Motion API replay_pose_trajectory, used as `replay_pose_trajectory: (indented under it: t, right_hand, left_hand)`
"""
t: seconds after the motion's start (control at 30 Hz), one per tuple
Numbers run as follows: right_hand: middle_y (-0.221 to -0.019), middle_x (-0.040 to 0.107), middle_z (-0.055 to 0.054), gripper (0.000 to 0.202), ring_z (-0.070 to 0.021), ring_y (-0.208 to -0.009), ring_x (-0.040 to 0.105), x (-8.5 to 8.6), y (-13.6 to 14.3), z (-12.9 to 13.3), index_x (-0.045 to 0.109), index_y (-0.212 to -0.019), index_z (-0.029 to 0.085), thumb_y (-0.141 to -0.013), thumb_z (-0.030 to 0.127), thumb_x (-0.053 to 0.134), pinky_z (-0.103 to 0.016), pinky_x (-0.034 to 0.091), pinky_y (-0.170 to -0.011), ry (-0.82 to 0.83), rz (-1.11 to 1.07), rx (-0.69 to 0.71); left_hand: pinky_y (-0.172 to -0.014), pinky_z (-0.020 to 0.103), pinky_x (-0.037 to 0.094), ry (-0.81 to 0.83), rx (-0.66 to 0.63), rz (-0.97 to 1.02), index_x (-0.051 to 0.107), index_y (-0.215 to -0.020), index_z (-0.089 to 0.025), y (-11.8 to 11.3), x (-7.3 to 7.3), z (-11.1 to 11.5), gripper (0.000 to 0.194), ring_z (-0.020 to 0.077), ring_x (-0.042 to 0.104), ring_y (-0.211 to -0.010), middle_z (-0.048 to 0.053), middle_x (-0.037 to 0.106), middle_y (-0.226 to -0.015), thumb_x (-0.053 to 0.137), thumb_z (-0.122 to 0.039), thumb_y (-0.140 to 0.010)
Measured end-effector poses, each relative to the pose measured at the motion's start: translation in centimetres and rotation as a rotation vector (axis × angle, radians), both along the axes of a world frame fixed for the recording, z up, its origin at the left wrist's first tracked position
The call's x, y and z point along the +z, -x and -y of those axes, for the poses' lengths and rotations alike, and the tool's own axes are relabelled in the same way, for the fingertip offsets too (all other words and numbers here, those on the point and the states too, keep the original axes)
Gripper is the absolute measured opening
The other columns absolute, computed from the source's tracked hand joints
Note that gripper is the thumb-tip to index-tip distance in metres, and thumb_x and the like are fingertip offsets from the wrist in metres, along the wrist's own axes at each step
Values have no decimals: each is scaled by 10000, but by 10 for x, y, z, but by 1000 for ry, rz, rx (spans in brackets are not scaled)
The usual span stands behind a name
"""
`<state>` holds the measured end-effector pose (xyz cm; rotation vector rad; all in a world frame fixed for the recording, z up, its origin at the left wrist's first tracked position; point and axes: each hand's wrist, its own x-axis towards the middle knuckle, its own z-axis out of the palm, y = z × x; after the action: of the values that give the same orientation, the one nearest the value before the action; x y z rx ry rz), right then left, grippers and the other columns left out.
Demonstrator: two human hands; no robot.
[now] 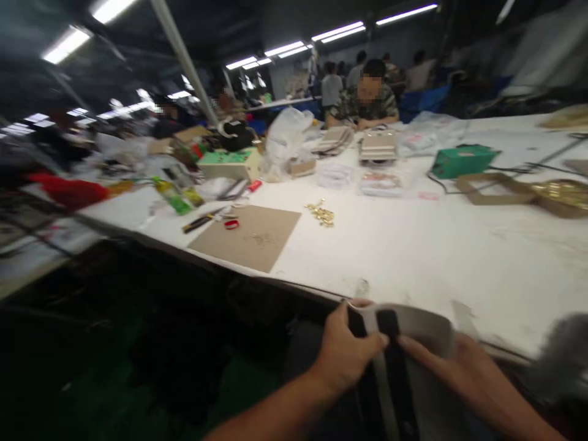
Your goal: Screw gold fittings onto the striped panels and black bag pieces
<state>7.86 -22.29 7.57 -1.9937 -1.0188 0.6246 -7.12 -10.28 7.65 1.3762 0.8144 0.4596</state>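
Observation:
A light grey piece with black straps (397,367) is held between my two hands at the near edge of the white table (395,257). My left hand (344,349) grips its left upper edge, the thumb lying over the black straps. On the right, my right hand (459,364) is wrapped round the other side, its thumb pressed on the piece close to my left thumb. The lower part of the piece is dark and blurred. Beyond my hands lies a small pile of gold metal parts (321,214).
A brown board (248,236) with tiny parts and a red ring (231,225) lies left. Farther back are a green box (466,160), plastic bags (285,141) and a cardboard tray of gold parts (563,193). A person (367,98) leans on the far side.

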Motion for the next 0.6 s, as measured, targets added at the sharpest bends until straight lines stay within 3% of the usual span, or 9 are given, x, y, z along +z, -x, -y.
replay_pose_trajectory:
  t: [0.1,0.23,0.6]
  right_hand:
    - [-901,806,-86,489,-324,-877,763,10,-25,3,791,-931,185,-880,647,639,-363,596,-713,184,-185,-31]
    - [-898,802,-106,434,-301,-853,753,12,-45,-24,776,-950,139,-852,552,689,-321,549,-652,182,-304,-106]
    - [-958,804,-117,257,-269,-856,740,1,-70,-51,790,-953,137,-829,358,747,-303,536,-671,249,-299,-205]
  left_hand:
    - [-845,325,578,12,-44,32,702,-1094,-170,-31,-7,-26,444,226,721,-923,45,781,-1002,814,-181,-665]
    - [-817,330,587,19,-139,23,714,-1030,-170,-59,-10,-49,360,227,731,-903,54,795,-994,773,-137,-677]
    - [-696,305,576,-79,-150,-119,727,-917,-177,-95,-20,-66,294,228,740,-809,51,802,-897,751,-80,-640]
